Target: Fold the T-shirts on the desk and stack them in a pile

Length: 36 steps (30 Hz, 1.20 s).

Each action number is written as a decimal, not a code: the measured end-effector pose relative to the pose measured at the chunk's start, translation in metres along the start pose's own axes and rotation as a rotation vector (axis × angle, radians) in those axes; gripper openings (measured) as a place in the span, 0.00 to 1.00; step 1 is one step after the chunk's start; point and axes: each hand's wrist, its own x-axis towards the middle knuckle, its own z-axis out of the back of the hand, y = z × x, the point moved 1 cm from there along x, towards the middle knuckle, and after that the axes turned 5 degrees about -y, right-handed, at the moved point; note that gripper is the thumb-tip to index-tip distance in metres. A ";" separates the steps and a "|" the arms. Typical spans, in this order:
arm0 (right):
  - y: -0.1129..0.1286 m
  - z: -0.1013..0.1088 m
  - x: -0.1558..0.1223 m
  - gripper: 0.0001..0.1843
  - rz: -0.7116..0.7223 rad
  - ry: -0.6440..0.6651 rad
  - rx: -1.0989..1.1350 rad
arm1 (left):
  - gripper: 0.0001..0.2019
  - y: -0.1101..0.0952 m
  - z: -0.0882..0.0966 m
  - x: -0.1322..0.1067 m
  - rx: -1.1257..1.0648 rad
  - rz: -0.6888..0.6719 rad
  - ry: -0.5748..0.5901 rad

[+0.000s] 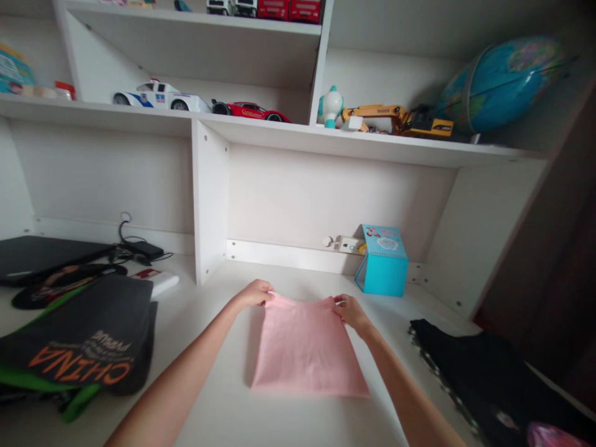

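A pink shirt (307, 347), folded into a near-rectangle, lies on the white desk (218, 397) in front of me. At its far left corner my left hand (255, 293) pinches the fabric between thumb and fingers. My right hand (352, 313) grips the far right corner in the same way. Between the hands the far edge dips a little, like a neckline. The near edge rests straight and flat on the desk.
Left are a dark bag with CHINA lettering (88, 341), a laptop (51, 254) and a black adapter (144, 249). A blue desk calendar (385, 267) stands behind, dark clothing (493, 379) lies right. Shelves above hold toy cars (251, 112), a yellow excavator (400, 119) and a globe (507, 84).
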 end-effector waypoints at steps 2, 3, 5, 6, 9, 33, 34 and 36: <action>-0.007 -0.001 0.002 0.09 0.006 0.001 -0.054 | 0.10 0.005 0.000 0.003 0.029 -0.018 -0.005; -0.010 -0.002 0.004 0.09 0.010 0.002 -0.078 | 0.10 0.007 0.000 0.004 0.051 -0.023 -0.010; -0.016 -0.003 0.006 0.08 0.023 -0.005 -0.128 | 0.09 0.010 -0.002 0.007 0.106 -0.024 -0.026; -0.019 -0.004 0.007 0.08 0.031 -0.012 -0.152 | 0.10 0.012 -0.004 0.007 0.138 -0.023 -0.040; -0.025 -0.007 0.005 0.07 0.058 -0.031 -0.210 | 0.09 0.014 -0.008 0.005 0.237 -0.035 -0.076; 0.121 0.070 -0.172 0.07 0.758 0.339 -0.181 | 0.09 -0.038 0.061 -0.027 0.239 -0.164 0.072; 0.115 0.067 -0.171 0.09 0.735 0.386 -0.179 | 0.12 -0.030 0.061 -0.027 0.381 -0.073 0.112; 0.096 0.060 -0.157 0.13 0.662 0.340 -0.183 | 0.18 -0.022 0.060 -0.028 0.561 0.033 0.154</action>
